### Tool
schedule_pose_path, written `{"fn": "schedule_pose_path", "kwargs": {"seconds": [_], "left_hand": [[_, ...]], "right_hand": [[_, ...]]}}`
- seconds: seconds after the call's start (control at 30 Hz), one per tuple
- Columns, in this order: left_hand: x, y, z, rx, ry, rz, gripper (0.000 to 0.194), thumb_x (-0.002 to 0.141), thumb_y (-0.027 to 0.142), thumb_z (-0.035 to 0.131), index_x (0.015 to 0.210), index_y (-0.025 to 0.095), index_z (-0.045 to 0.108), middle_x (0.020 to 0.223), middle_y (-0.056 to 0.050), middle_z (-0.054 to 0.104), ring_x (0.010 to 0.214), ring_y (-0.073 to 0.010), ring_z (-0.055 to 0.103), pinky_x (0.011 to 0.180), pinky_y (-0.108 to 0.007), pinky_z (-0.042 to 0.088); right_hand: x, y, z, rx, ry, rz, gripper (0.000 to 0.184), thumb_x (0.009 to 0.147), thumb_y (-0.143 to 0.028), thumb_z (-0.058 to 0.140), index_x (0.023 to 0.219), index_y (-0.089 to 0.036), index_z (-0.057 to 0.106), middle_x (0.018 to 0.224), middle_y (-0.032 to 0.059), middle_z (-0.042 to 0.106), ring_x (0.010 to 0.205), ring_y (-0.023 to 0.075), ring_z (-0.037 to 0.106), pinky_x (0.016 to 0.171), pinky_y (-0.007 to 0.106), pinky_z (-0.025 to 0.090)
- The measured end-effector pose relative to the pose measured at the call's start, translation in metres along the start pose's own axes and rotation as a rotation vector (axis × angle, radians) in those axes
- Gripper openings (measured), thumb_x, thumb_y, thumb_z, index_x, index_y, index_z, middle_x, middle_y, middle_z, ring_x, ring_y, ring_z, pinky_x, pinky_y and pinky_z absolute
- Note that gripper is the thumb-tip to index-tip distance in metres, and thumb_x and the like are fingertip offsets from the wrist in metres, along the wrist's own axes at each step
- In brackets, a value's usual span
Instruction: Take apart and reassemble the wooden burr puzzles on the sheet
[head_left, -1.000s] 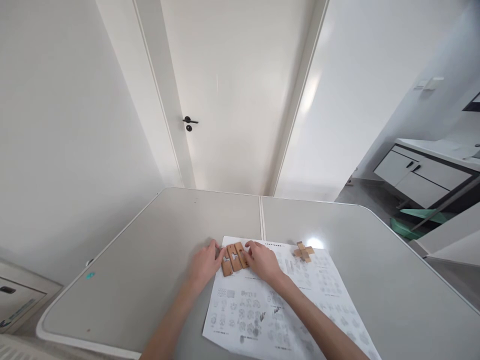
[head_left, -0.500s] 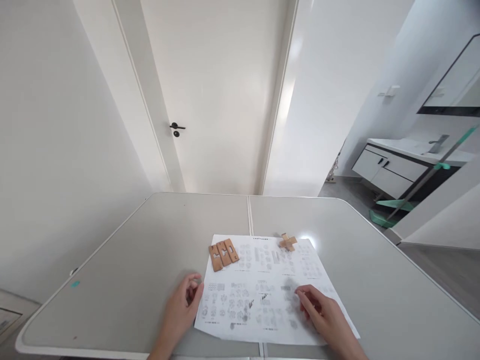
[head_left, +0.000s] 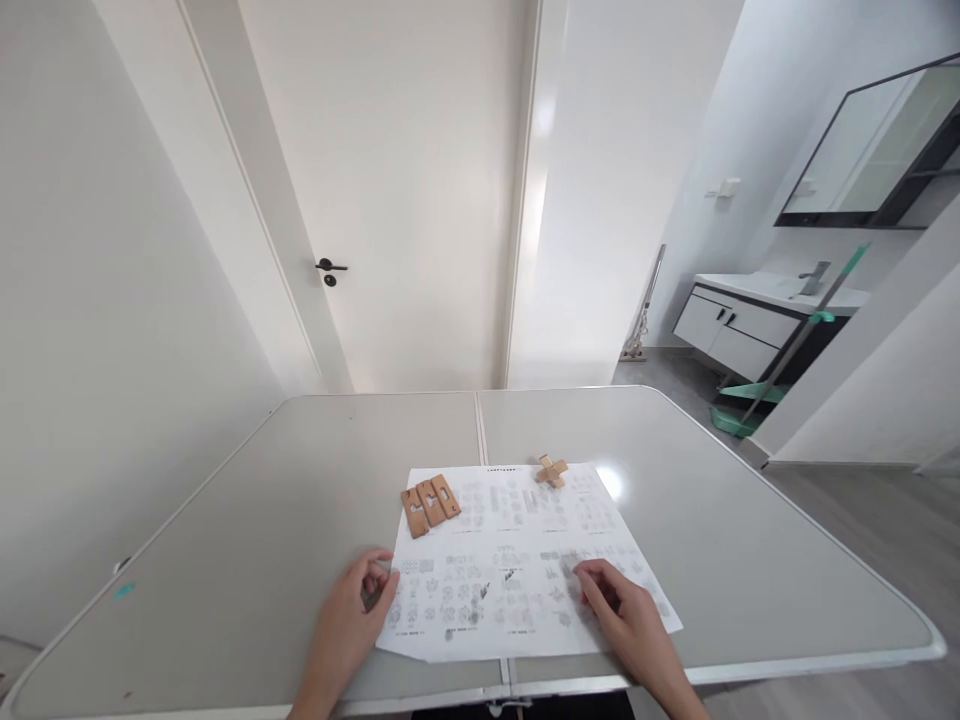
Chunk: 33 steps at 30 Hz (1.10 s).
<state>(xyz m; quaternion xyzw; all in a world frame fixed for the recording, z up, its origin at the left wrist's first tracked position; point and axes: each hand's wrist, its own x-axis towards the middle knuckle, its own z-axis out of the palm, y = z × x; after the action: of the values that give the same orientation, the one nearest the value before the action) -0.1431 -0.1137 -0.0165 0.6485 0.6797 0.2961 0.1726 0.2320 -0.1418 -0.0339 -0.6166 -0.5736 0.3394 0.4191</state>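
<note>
One white door (head_left: 405, 200) stood well beyond the printed sheet (head_left: 525, 645), its top cut off. A grey table (head_left: 337, 450) spread under the sheet and past it on all sides. Beyond the sheet to the right, a white cabinet (head_left: 739, 320) was partly hidden by a wall (head_left: 885, 370).

The sheet carried rows of small grey figures with captions too fine to read, as was the heading along its far edge. At its left edge lay the left hand (head_left: 352, 605), fingers curled, with a gap between thumb and forefinger. Over its right part was the right hand (head_left: 626, 605), fingers bent, thumb and forefinger close together; whether their tips met, I could not tell. Both forearms ran out of view.

Three flat wooden pieces (head_left: 436, 517) with cut-outs lay side by side at the sheet's far left corner. A wooden cross (head_left: 551, 472) sat at its far edge, right of the middle. Smallest were the dark marks on the pieces: the rightmost looked like a "2", the others uncertain.
</note>
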Motion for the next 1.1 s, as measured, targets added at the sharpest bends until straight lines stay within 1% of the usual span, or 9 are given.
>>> {"fn": "schedule_pose_path", "kwargs": {"seconds": [0.1, 0.23, 0.33, 0.47, 0.57, 0.73, 0.93, 1.1], "left_hand": [[0.001, 0.002, -0.001, 0.016, 0.001, 0.008, 0.034, 0.089, 0.053, 0.052, 0.102, 0.024, 0.064, 0.075, 0.000, 0.067, 0.076, -0.0235, 0.066, 0.074, -0.035, 0.053], [0.003, 0.007, -0.001, 0.029, -0.001, 0.005, 0.035, 0.088, 0.053, 0.052, 0.101, 0.023, 0.065, 0.073, 0.000, 0.067, 0.071, -0.0225, 0.065, 0.071, -0.034, 0.053], [0.004, 0.008, -0.002, 0.025, 0.008, 0.010, 0.035, 0.086, 0.053, 0.052, 0.099, 0.023, 0.066, 0.071, 0.001, 0.067, 0.069, -0.0218, 0.065, 0.069, -0.032, 0.054], [0.006, 0.006, -0.001, 0.016, 0.029, 0.014, 0.037, 0.086, 0.056, 0.054, 0.099, 0.024, 0.067, 0.072, 0.001, 0.069, 0.067, -0.0211, 0.066, 0.065, -0.030, 0.053], [0.007, 0.003, 0.000, 0.010, 0.036, 0.009, 0.038, 0.085, 0.057, 0.055, 0.099, 0.024, 0.067, 0.072, 0.001, 0.070, 0.066, -0.0211, 0.066, 0.063, -0.030, 0.053], [0.007, 0.004, 0.000, -0.002, 0.040, 0.009, 0.038, 0.086, 0.056, 0.054, 0.099, 0.023, 0.067, 0.074, 0.000, 0.072, 0.067, -0.0208, 0.067, 0.066, -0.030, 0.055], [0.007, 0.008, -0.002, 0.008, 0.045, 0.002, 0.037, 0.084, 0.057, 0.054, 0.096, 0.024, 0.068, 0.071, 0.000, 0.073, 0.063, -0.0205, 0.066, 0.063, -0.030, 0.055], [0.008, 0.005, -0.002, 0.016, 0.043, 0.008, 0.040, 0.085, 0.059, 0.053, 0.097, 0.024, 0.068, 0.071, 0.000, 0.073, 0.063, -0.0207, 0.067, 0.064, -0.030, 0.056]], "right_hand": [[0.001, 0.003, -0.003, -0.006, -0.023, -0.007, 0.045, 0.095, -0.064, 0.050, 0.092, -0.022, 0.068, 0.068, 0.0009, 0.064, 0.064, 0.0212, 0.057, 0.064, 0.030, 0.045], [0.005, 0.014, -0.003, 0.004, -0.016, -0.003, 0.048, 0.093, -0.066, 0.049, 0.090, -0.022, 0.069, 0.068, 0.0019, 0.065, 0.062, 0.0209, 0.057, 0.061, 0.029, 0.045], [0.007, 0.019, -0.003, 0.014, -0.014, -0.019, 0.048, 0.094, -0.065, 0.048, 0.090, -0.022, 0.069, 0.068, 0.0024, 0.066, 0.062, 0.0206, 0.058, 0.060, 0.029, 0.045], [0.007, 0.018, -0.003, 0.027, 0.010, -0.038, 0.046, 0.094, -0.063, 0.049, 0.088, -0.023, 0.068, 0.066, 0.0018, 0.064, 0.061, 0.0205, 0.059, 0.059, 0.028, 0.046], [0.007, 0.016, -0.005, 0.019, -0.016, -0.032, 0.046, 0.095, -0.063, 0.047, 0.089, -0.023, 0.068, 0.068, 0.0024, 0.065, 0.062, 0.0207, 0.059, 0.059, 0.028, 0.046], [0.008, 0.014, -0.007, 0.020, -0.028, -0.042, 0.045, 0.096, -0.061, 0.046, 0.091, -0.022, 0.067, 0.068, 0.0025, 0.066, 0.062, 0.0204, 0.059, 0.060, 0.028, 0.047], [0.008, 0.013, -0.007, 0.022, -0.022, -0.049, 0.041, 0.096, -0.058, 0.049, 0.089, -0.022, 0.068, 0.067, 0.0018, 0.065, 0.061, 0.0202, 0.059, 0.060, 0.027, 0.047], [0.008, 0.016, -0.005, 0.020, -0.020, -0.044, 0.040, 0.099, -0.056, 0.045, 0.091, -0.023, 0.066, 0.069, 0.0014, 0.064, 0.064, 0.0199, 0.059, 0.062, 0.027, 0.046]]}}
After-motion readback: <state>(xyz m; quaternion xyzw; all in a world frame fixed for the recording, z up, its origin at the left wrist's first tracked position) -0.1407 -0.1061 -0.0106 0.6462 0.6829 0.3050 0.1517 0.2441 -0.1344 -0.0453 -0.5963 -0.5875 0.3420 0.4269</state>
